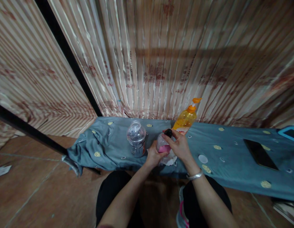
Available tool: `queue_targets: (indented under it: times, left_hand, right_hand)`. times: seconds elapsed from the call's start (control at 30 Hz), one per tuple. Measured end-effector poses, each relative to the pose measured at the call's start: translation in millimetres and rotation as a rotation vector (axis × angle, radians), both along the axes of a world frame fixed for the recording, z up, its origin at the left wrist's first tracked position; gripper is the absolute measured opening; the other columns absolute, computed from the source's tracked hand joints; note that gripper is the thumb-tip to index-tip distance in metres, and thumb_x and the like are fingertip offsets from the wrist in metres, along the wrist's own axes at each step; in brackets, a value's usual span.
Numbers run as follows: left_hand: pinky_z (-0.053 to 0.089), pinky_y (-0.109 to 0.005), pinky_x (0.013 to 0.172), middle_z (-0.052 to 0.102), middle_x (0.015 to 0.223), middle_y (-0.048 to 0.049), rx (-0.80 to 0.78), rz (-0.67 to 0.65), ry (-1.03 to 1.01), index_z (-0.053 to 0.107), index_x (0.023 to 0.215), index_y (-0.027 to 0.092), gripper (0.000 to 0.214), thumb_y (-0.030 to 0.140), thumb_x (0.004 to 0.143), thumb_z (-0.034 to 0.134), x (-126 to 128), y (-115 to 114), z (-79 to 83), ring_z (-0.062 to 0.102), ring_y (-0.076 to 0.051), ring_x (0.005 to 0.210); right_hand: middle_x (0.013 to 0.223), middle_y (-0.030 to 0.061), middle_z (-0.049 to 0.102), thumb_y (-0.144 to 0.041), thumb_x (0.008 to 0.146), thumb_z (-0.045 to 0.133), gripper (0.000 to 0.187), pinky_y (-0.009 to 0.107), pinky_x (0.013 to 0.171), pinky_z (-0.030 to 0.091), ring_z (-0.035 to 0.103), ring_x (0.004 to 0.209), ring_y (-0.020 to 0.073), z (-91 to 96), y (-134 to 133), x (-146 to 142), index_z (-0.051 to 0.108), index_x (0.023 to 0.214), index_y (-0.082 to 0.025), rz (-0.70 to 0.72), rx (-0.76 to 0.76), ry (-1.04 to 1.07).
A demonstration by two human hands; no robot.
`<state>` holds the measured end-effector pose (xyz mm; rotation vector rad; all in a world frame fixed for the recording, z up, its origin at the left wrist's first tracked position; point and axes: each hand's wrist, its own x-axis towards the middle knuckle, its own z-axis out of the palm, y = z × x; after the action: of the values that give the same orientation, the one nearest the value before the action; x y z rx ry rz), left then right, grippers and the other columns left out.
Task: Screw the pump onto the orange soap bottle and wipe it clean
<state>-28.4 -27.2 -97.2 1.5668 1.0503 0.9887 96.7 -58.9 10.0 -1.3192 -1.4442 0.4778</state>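
Note:
My left hand [153,155] is wrapped round the lower body of a small clear bottle with a pink label [162,145]. My right hand [180,146] grips the bottle's top, fingers closed around its black cap [168,132]. The bottle stands over a crumpled white cloth or tissue [169,161] on the blue-grey patterned cover [109,142]. A silver bangle sits on my right wrist. Just left of my hands stands a clear plastic bottle [136,138] with no cap showing. Behind my right hand stands an orange pump bottle [186,118], tilted slightly.
A black phone [260,154] lies on the cover at the right, with a blue-framed tablet [289,133] at the far right edge. A small white disc [203,158] lies near my right wrist. Striped curtains hang behind. My knees in black trousers are below, on a brown tiled floor.

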Motion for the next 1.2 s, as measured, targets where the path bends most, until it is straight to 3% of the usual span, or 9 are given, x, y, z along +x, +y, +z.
queue_targets:
  times: [0.1,0.2,0.3,0.43,0.7,0.93,1.2]
  left_hand:
    - [0.053,-0.034,0.081,0.068,0.096,-0.0018,0.025,0.012,-0.014,0.059,0.108,0.017,0.053,0.03,0.064,0.087,1,0,-1.9,0.065,-0.021,0.087]
    - [0.052,-0.034,0.081,0.068,0.096,-0.0024,0.035,0.026,-0.023,0.059,0.109,0.017,0.056,0.029,0.062,0.087,1,-1,-2.1,0.064,-0.021,0.086]
    - [0.052,-0.032,0.079,0.068,0.094,-0.0016,0.014,0.023,-0.013,0.06,0.107,0.018,0.055,0.032,0.062,0.088,0,-1,-1.8,0.064,-0.021,0.084]
    - [0.052,-0.032,0.08,0.069,0.094,-0.0016,-0.002,0.015,-0.042,0.059,0.106,0.018,0.055,0.032,0.062,0.089,0,-2,-0.8,0.064,-0.021,0.085]
    - [0.051,-0.031,0.077,0.068,0.091,-0.0014,0.017,0.026,-0.036,0.061,0.106,0.016,0.054,0.033,0.063,0.088,-1,-4,3.7,0.063,-0.02,0.082]
    - [0.051,-0.033,0.083,0.069,0.098,-0.0037,0.022,0.007,-0.099,0.06,0.108,0.016,0.053,0.031,0.064,0.086,-1,-5,1.6,0.065,-0.022,0.089]
    - [0.052,-0.035,0.084,0.069,0.1,-0.0043,0.018,0.016,-0.085,0.06,0.112,0.016,0.058,0.031,0.063,0.088,0,-5,3.8,0.065,-0.023,0.091]
  right_hand:
    - [0.101,0.0052,0.072,-0.054,0.087,0.07,0.041,0.046,0.091,0.052,0.068,0.094,0.0218,-1.0,0,-1,0.068,0.108,-0.018,-0.005,-0.005,0.032]
    - [0.108,0.0061,0.071,-0.05,0.079,0.08,0.052,0.049,0.096,0.051,0.068,0.101,0.024,-4.2,1,-3,0.062,0.116,-0.018,-0.046,0.024,0.108]
    - [0.104,0.0046,0.07,-0.048,0.074,0.084,0.049,0.046,0.093,0.053,0.068,0.097,0.0225,-8.5,3,-3,0.06,0.104,-0.018,-0.078,0.056,0.181]
    - [0.099,0.003,0.069,-0.045,0.076,0.083,0.037,0.044,0.089,0.053,0.067,0.092,0.0203,-10.2,4,-2,0.064,0.093,-0.018,-0.074,0.053,0.178]
    - [0.103,0.0046,0.07,-0.044,0.085,0.074,0.036,0.047,0.095,0.051,0.067,0.1,0.0224,-5.4,-2,-2,0.065,0.108,-0.018,-0.015,0.035,0.105]
    - [0.098,0.0036,0.07,-0.047,0.074,0.084,0.045,0.046,0.09,0.053,0.068,0.092,0.0217,-1.8,-4,-6,0.063,0.101,-0.018,-0.121,0.04,0.094]
    - [0.103,0.0049,0.07,-0.044,0.087,0.072,0.035,0.049,0.096,0.051,0.068,0.1,0.0228,-4.3,-5,-3,0.064,0.108,-0.018,-0.033,0.03,0.071]
